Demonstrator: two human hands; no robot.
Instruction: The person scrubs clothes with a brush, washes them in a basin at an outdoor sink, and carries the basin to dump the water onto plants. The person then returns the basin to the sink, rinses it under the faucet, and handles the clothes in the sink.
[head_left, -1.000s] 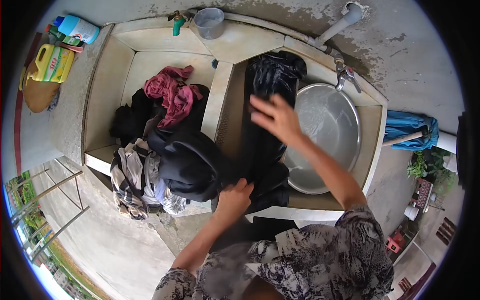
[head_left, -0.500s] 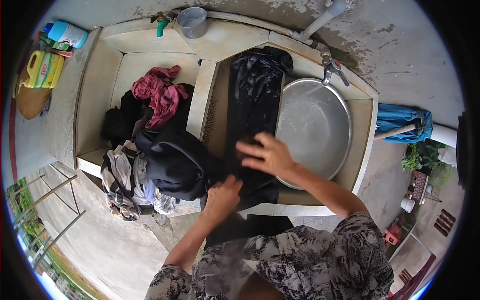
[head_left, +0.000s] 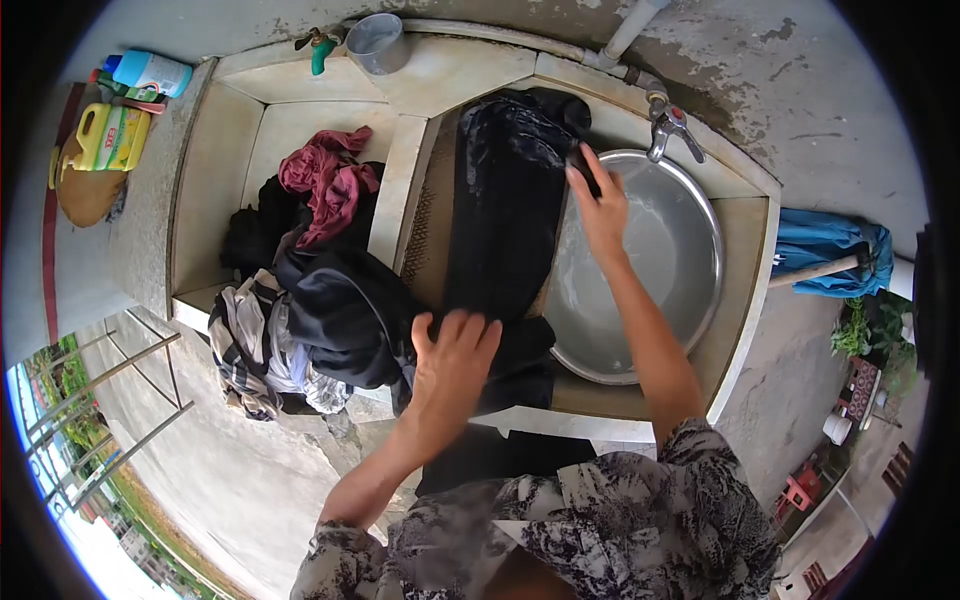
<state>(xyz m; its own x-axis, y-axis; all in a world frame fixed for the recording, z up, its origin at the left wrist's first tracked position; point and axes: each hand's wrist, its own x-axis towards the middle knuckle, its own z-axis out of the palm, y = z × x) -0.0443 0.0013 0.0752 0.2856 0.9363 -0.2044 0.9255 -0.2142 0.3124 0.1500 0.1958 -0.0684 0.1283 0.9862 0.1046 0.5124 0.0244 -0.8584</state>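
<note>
A wet black garment (head_left: 505, 215) lies lengthwise on the ridged slope of the sink's right section, with whitish suds near its far end. My left hand (head_left: 452, 365) rests on the garment's near part, fingers spread. At its far right edge is my right hand (head_left: 603, 200), fingers apart, beside the rim of a metal basin (head_left: 712, 215) of cloudy water. Left of my left hand, a dark garment (head_left: 345, 315) hangs over the sink's front edge beside a checked cloth (head_left: 240, 345). Behind them lies a dark red cloth (head_left: 325, 185) in the left section.
A chrome tap (head_left: 672, 130) stands above the basin. At the back are a green tap (head_left: 320, 52) and a grey plastic tub (head_left: 376, 45). A yellow bottle (head_left: 110, 138) and a blue bottle (head_left: 150, 73) stand on the left ledge. Blue cloth (head_left: 825, 250) hangs at the right.
My right hand has moved away from me, from the garment's near part to its far right edge. My left hand has opened out from its closed grasp and lies on the cloth.
</note>
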